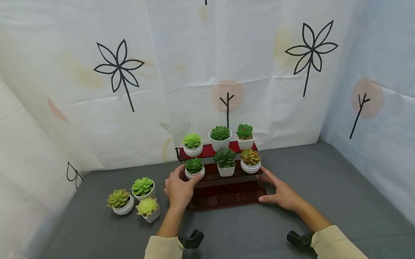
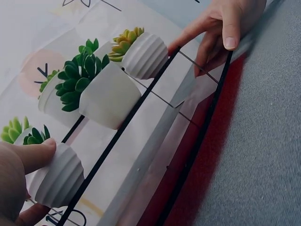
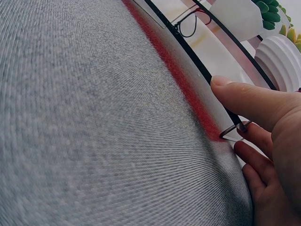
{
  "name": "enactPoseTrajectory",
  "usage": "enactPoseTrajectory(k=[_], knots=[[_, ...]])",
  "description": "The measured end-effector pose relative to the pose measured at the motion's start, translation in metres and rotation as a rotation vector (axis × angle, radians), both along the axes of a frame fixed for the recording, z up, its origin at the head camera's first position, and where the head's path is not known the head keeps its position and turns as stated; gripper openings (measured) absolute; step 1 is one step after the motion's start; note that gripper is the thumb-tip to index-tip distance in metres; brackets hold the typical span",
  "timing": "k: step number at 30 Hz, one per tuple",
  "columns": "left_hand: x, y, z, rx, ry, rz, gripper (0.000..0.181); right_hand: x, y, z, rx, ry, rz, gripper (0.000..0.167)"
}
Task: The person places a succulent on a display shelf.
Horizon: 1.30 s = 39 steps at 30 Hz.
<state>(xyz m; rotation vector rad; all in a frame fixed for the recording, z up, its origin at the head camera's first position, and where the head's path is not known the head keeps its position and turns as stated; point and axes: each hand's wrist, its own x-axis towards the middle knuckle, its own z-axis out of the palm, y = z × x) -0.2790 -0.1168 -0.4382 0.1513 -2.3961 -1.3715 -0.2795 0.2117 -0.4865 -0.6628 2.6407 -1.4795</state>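
Observation:
A three-tier display stand with dark red translucent shelves (image 1: 226, 195) and a black frame (image 2: 106, 150) stands at the back of the table. My left hand (image 1: 179, 191) holds a small green succulent (image 1: 194, 165) in a ribbed white pot (image 2: 59, 176) at the middle tier's left end, thumb across the pot's front. My right hand (image 1: 286, 197) grips the stand's right end, its thumb (image 3: 242, 96) on the lower front bar and its other fingers around the side. Beside the held plant are a dark green succulent (image 1: 225, 158) and a yellow-orange succulent (image 1: 250, 158).
Three potted succulents fill the top tier, among them a middle one (image 1: 220, 134). Left of the stand, a yellow-green succulent (image 1: 119, 199), a bright green one (image 1: 143, 187) and a pale one (image 1: 148, 208) sit on the grey table (image 1: 89, 250). Printed cloth (image 1: 182, 54) hangs behind.

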Motion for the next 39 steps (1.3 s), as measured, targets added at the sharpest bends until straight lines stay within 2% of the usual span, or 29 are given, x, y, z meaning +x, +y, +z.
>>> enactPoseTrajectory(k=[7,14,18,26,30,39], knots=[[0.004,0.003,0.0,-0.009,0.054,0.019,0.061,-0.001,0.0,0.001,0.008,-0.008,0.006,0.095],[0.015,-0.003,0.004,-0.063,0.149,-0.011,0.062,0.001,0.0,0.002,0.004,-0.015,0.003,0.096],[0.024,-0.01,0.007,-0.096,0.192,-0.027,0.062,0.001,0.0,0.002,-0.004,-0.015,0.006,0.096],[0.039,-0.029,0.01,-0.194,0.421,-0.039,0.057,0.002,0.0,0.003,-0.025,-0.008,0.005,0.097],[0.044,-0.04,0.008,-0.207,0.478,-0.032,0.055,0.002,0.0,0.003,-0.01,-0.008,0.003,0.096],[0.052,-0.061,-0.004,-0.195,0.553,0.047,0.053,0.002,0.001,0.001,-0.005,-0.007,0.0,0.096]])
